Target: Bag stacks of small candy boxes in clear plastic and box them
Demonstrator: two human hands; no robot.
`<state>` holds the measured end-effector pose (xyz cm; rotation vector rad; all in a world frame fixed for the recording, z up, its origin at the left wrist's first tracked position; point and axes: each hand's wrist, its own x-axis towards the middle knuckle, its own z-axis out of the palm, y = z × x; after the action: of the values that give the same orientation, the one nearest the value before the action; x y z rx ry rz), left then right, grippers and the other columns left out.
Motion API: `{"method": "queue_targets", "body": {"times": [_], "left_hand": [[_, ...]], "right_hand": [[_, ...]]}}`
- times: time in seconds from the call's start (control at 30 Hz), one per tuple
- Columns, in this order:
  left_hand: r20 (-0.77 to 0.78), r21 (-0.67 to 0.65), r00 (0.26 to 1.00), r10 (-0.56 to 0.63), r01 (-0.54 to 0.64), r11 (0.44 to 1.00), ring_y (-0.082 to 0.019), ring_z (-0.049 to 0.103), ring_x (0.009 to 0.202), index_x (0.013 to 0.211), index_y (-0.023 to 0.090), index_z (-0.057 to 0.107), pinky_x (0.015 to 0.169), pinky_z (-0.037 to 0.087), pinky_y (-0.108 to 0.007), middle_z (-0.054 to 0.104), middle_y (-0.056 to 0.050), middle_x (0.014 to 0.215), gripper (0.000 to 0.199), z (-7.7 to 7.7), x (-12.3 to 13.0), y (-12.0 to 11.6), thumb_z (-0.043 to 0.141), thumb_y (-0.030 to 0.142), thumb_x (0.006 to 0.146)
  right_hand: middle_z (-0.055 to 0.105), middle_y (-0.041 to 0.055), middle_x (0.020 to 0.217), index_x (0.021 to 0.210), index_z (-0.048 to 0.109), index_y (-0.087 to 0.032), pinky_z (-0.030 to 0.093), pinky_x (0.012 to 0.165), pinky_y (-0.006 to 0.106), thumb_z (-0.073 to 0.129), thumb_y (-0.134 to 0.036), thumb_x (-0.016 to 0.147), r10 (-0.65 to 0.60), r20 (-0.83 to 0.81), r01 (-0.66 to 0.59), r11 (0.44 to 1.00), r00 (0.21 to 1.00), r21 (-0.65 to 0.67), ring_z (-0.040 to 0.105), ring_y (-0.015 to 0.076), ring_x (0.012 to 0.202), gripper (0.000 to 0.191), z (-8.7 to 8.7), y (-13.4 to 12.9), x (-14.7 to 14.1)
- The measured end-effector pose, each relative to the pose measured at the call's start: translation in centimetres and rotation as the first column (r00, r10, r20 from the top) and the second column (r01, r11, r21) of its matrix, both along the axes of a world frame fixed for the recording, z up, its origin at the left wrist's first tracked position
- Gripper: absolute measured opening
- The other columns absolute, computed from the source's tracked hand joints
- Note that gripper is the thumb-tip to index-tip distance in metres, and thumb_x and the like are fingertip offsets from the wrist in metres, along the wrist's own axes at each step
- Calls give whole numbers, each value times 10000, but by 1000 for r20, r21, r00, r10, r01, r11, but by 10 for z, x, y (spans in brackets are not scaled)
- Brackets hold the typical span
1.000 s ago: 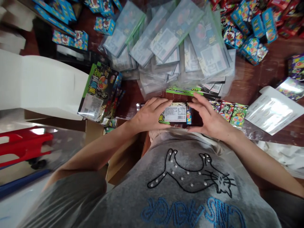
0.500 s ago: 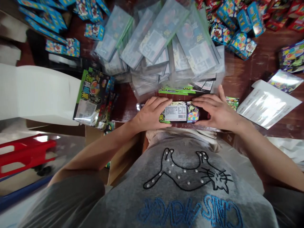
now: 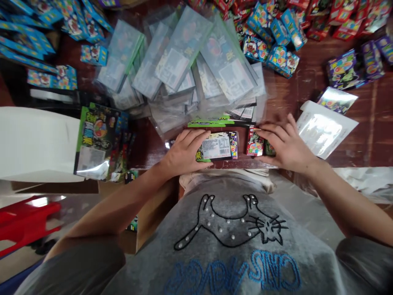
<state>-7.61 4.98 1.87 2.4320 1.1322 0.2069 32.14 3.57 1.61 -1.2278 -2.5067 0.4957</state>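
Near the table's front edge lies a flat black and green package (image 3: 216, 146) with a white label. My left hand (image 3: 188, 150) is wrapped over its left end. A purple box (image 3: 234, 144) shows at the package's right end, mostly inside or under it; which, I cannot tell. To the right, my right hand (image 3: 284, 143) has its fingers round a small red box (image 3: 255, 142) and a dark green box (image 3: 269, 149) standing side by side. A gap separates the red box from the purple one.
Clear plastic sleeves with printed cards (image 3: 181, 53) are heaped behind my hands. Blue boxes (image 3: 93, 54) lie back left, red boxes (image 3: 344, 16) back right. Black-green packages (image 3: 97, 141) are stacked left, beside a white curved sheet (image 3: 37, 143). A label sheet (image 3: 325, 129) lies right.
The view has shifted, so most things appear further left. The purple box now shows less beyond the package, and my right hand has moved away from it to the red and green boxes.
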Motion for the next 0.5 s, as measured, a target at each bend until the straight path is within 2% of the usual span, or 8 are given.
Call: {"method": "queue_targets", "body": {"times": [0.17, 0.37, 0.5], "left_hand": [[0, -20, 1000, -5, 5, 1000, -402, 600, 1402, 1614, 188, 490, 1247, 462, -597, 626, -187, 1531, 984, 2, 4, 5, 929, 488, 786], [26, -22, 999, -26, 26, 999, -398, 602, 1399, 1605, 182, 507, 1235, 479, -595, 632, -189, 1519, 995, 1, 3, 10, 940, 496, 766], [33, 6, 998, -54, 54, 999, -394, 615, 1392, 1606, 168, 503, 1235, 476, -596, 644, -201, 1507, 973, 0, 2, 8, 924, 501, 794]], "right_hand": [[674, 128, 1423, 1562, 571, -284, 299, 1350, 673, 778, -621, 933, 138, -227, -163, 982, 964, -95, 645, 341, 1345, 743, -15, 6, -19], [664, 122, 1476, 1541, 603, -284, 223, 1342, 739, 789, -590, 915, 190, -184, -210, 972, 964, -101, 633, 352, 1308, 721, -22, 25, -31], [653, 104, 1507, 1542, 607, -323, 197, 1347, 741, 777, -590, 925, 184, -187, -212, 966, 965, -147, 632, 341, 1321, 693, -17, 29, -27]]}}
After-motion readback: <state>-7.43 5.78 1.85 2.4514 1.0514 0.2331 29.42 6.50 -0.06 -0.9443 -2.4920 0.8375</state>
